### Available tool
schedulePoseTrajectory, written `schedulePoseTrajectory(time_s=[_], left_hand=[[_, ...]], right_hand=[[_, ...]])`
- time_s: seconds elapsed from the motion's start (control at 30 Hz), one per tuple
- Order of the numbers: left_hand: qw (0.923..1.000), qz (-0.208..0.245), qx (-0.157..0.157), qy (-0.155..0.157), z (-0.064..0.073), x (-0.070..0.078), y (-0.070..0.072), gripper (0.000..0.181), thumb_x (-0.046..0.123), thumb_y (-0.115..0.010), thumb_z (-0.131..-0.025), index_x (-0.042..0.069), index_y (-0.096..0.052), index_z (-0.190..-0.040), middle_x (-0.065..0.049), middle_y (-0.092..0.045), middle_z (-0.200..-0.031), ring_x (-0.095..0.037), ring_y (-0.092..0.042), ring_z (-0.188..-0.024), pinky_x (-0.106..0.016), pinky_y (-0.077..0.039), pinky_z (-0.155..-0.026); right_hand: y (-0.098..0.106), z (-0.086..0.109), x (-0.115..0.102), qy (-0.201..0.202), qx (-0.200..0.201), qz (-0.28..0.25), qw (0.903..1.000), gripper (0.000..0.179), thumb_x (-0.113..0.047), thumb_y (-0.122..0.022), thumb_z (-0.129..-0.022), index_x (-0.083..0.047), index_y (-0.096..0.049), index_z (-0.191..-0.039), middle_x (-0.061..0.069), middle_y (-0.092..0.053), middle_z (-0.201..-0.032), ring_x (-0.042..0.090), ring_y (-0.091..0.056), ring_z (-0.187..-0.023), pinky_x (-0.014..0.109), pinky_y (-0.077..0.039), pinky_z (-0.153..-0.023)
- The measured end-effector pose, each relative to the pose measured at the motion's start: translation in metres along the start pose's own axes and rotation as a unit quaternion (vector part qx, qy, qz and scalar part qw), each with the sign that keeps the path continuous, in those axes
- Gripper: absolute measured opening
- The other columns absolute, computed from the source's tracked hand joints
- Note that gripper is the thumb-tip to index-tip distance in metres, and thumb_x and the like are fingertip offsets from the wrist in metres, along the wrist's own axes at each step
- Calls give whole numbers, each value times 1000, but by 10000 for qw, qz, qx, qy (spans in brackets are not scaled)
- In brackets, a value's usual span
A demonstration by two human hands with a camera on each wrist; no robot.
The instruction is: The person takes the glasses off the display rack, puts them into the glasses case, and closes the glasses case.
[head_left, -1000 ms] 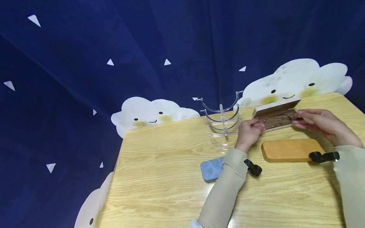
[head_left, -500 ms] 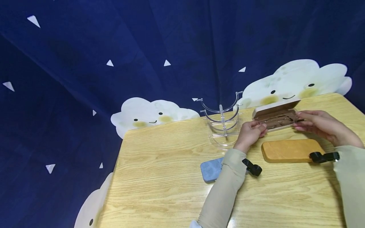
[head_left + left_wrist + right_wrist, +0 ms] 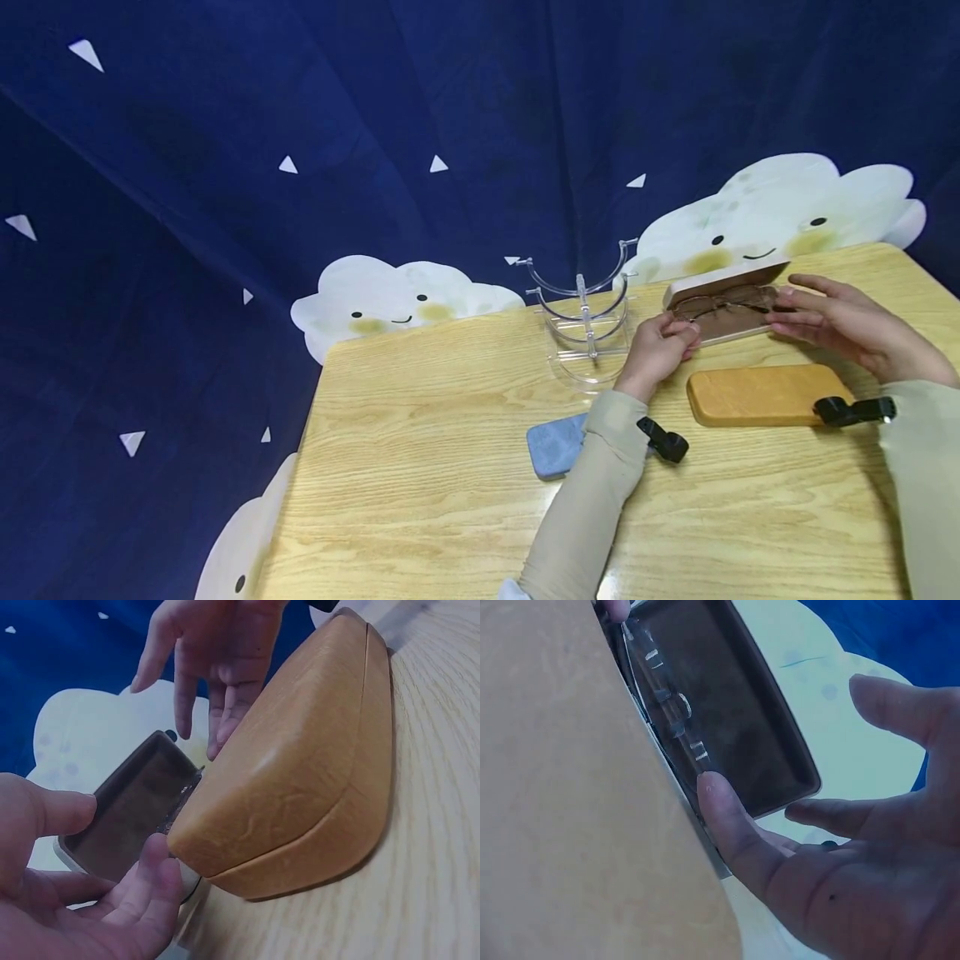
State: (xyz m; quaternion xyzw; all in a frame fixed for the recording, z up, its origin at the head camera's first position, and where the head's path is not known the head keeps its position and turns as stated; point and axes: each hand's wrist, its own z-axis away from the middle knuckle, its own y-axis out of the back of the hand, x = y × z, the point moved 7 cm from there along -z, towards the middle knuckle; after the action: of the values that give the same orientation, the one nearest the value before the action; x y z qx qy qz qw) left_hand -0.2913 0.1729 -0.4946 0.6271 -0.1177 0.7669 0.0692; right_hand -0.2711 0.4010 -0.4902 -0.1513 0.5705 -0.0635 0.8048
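A glasses case (image 3: pixel 731 327) with a white outside and brown lining lies with its lid up at the table's right rear. Inside it sits a pair of thin-framed eyeglasses (image 3: pixel 722 305), lenses toward the raised lid. My left hand (image 3: pixel 658 346) grips the case's left end; in the left wrist view its thumb (image 3: pixel 67 812) overlaps the lid and its fingers are low by the base. At the other end is my right hand (image 3: pixel 855 325), fingers spread, with one fingertip (image 3: pixel 718 791) right at the end of the glasses and the thumb lifted away.
A tan glasses case (image 3: pixel 765 397) lies closed in front, below my hands. A blue case (image 3: pixel 553 447) is partly hidden by my left sleeve. A clear, tiered display stand (image 3: pixel 587 321) stands just left of the left hand, on the wooden table (image 3: pixel 420 433).
The eyeglasses have shifted back and up inside the case, toward the lid. My right fingers have spread from the temple they were close around. The left hand stays at the case's left end.
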Motion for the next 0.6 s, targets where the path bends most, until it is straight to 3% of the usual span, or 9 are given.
schedulePoseTrajectory(time_s=[0.07,0.17,0.3,0.37,0.43,0.5,0.6], left_hand=[[10000,-85,34,-7,0,0,1,35,1,-67,-98,-11,-62,-131,-17,-76,-100,-45,-74,-103,-51,-63,-91],[9995,-277,173,-27,1,2,4,39,3,-69,-97,-7,-63,-134,-12,-77,-98,-43,-76,-97,-41,-66,-82],[9983,-348,445,-108,1,5,9,43,8,-72,-95,0,-63,-137,-8,-78,-99,-47,-75,-92,-19,-55,-61],[9978,-352,551,-139,2,6,11,42,10,-73,-95,1,-64,-135,-9,-78,-101,-49,-74,-92,-14,-46,-56],[9969,-432,643,-146,2,7,12,39,13,-74,-95,4,-65,-132,-7,-77,-100,-46,-75,-90,-13,-44,-55],[9958,-550,714,-139,2,8,12,38,17,-75,-95,7,-65,-131,-5,-77,-99,-42,-77,-88,-13,-44,-55],[9942,-697,808,-104,3,8,14,41,21,-76,-95,13,-62,-132,1,-75,-97,-33,-78,-82,-14,-45,-57]], right_hand=[[0,0,-2,-15,68,129,9999,88,-11,-46,-111,-7,28,-160,-12,-75,-100,13,-78,-91,27,-65,-80],[2,2,-5,-65,341,1026,9941,87,-19,-48,-112,-2,21,-162,-23,-71,-97,5,-76,-90,24,-64,-80],[6,3,-11,-80,770,2365,9685,82,-34,-48,-111,-6,4,-167,-36,-63,-95,-5,-70,-89,20,-62,-79],[8,5,-13,-38,936,2621,9605,72,-39,-48,-110,-15,-11,-166,-37,-62,-93,-8,-68,-87,18,-62,-78],[9,6,-15,-13,1049,2807,9541,68,-42,-48,-110,-14,-17,-163,-38,-60,-92,-10,-66,-87,17,-60,-77],[10,7,-17,22,1176,3019,9461,72,-46,-48,-109,-9,-19,-163,-41,-55,-91,-13,-62,-86,16,-59,-76],[11,8,-19,46,1277,3282,9359,86,-51,-46,-108,2,-10,-165,-43,-47,-94,-15,-57,-86,15,-57,-76]])
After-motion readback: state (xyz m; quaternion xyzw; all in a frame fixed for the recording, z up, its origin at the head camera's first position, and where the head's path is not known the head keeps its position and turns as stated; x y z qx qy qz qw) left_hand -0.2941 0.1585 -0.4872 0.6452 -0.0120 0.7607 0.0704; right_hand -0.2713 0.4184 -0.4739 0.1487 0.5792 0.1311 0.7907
